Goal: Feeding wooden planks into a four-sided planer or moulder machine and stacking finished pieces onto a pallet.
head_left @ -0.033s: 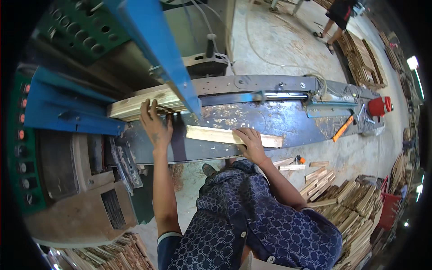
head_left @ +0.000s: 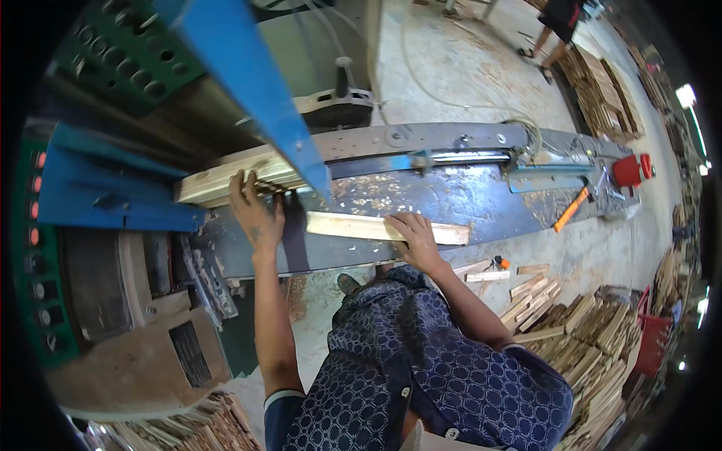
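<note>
My left hand (head_left: 256, 214) reaches to the near side of a stack of pale wooden strips (head_left: 241, 169) in the machine. Its fingers are spread, with the tips against the wood. A single wooden strip (head_left: 350, 227) lies lengthwise on the dark metal machine table (head_left: 466, 192), apart from the stack. My right hand (head_left: 416, 237) is closed over this strip toward its right end, fingers across the top. A blue metal arm (head_left: 259, 83) slants down in front of the stack's right end. A blue bracket (head_left: 113, 180) stands at the stack's left.
An orange-handled hammer (head_left: 571, 209) and a red container (head_left: 633, 171) are at the table's right end. Green button panels (head_left: 37, 301) flank the machine. Piles of strips (head_left: 579, 353) lie on the floor at right and lower left. A person (head_left: 556, 34) stands far off.
</note>
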A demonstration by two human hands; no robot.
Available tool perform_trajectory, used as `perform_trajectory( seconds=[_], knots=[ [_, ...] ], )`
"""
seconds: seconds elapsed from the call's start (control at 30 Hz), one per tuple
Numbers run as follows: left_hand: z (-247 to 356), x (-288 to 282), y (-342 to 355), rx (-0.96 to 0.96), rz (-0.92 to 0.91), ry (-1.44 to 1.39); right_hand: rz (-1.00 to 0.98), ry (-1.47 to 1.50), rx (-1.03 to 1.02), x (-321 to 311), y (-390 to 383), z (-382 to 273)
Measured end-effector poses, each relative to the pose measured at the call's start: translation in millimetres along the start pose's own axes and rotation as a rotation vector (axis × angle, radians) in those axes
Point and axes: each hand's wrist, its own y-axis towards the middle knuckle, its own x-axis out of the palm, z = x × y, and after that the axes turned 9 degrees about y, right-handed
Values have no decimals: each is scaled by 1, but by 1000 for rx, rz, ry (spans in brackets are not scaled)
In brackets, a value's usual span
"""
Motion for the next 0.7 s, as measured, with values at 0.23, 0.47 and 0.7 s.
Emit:
perform_trajectory(
  seconds=[0.23,0.47,0.7],
  knots=[
    [3,14,-7,-20,5,-42,44,13,-2,2,-3,6],
    [10,14,-4,-31,-37,-42,32,25,-32,-2,-8,12],
    [2,24,-16,-43,-68,11,-35,62,-50,-3,-6,20]
  ],
)
